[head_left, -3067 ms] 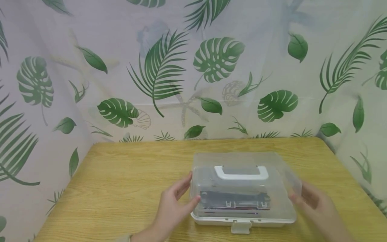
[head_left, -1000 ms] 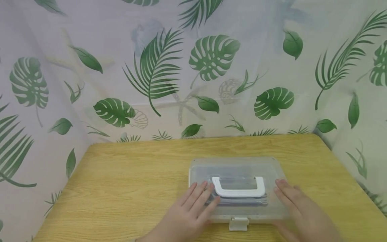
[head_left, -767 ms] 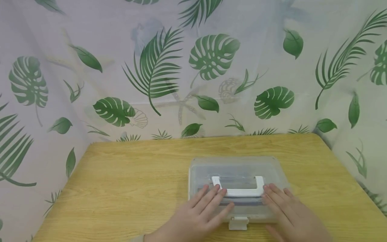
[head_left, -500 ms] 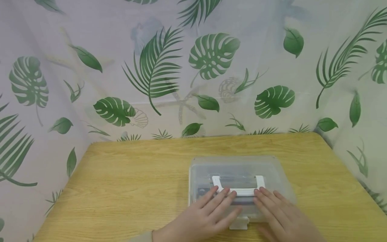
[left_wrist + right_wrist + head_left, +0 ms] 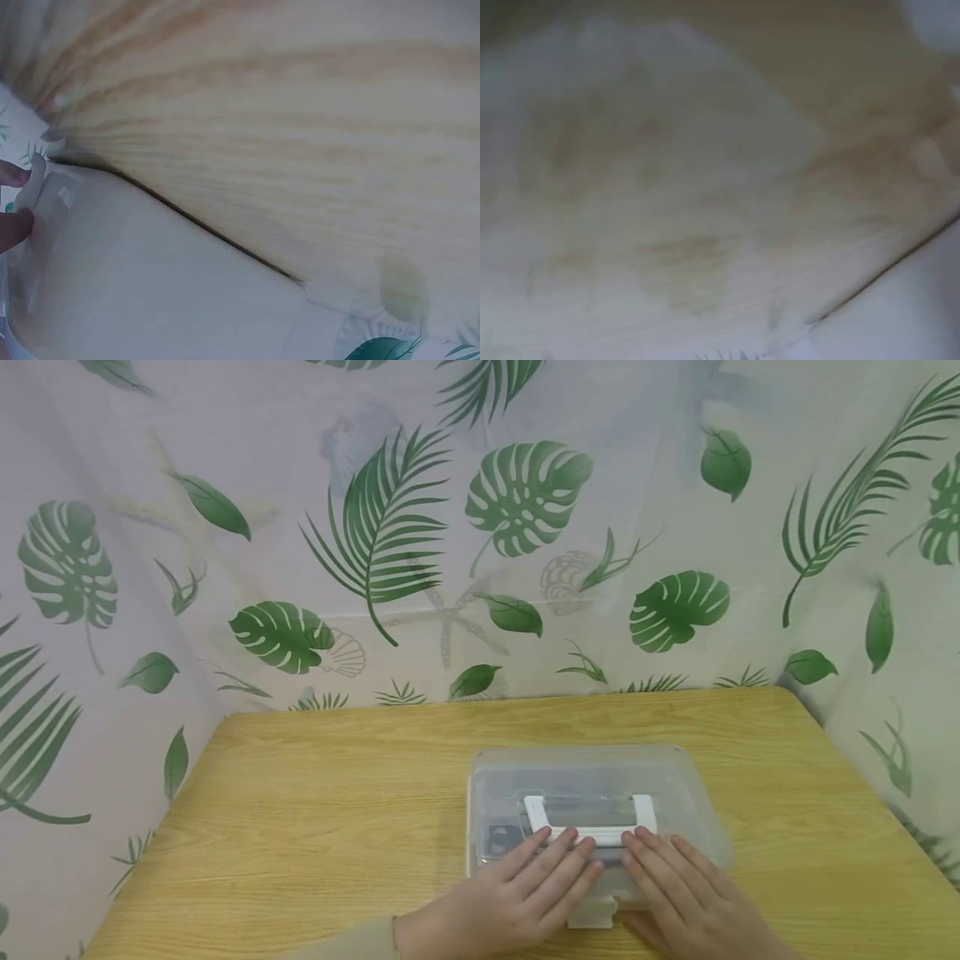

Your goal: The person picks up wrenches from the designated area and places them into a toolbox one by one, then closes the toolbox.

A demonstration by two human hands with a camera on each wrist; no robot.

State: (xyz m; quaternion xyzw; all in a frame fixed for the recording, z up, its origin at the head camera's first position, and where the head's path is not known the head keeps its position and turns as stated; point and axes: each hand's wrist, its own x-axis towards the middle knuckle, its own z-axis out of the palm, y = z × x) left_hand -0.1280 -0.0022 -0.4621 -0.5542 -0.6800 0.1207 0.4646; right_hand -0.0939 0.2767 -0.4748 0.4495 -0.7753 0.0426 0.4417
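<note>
One clear box (image 5: 592, 777) w/ one white handle (image 5: 589, 820) on desk (image 5: 315, 802); two hands, left grip (image 5: 517, 893) & right grip (image 5: 686, 897), fingers straight, flat on lid.

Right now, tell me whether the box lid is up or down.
Down. The lid lies flat on the box, both hands pressing its front edge. Whether the latch is fastened cannot be told.

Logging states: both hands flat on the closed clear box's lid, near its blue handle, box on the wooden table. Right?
Not quite: the handle is white, not blue, as the head view shows. Otherwise right: left hand and right hand lie flat on the closed clear box, on the wooden table.
</note>
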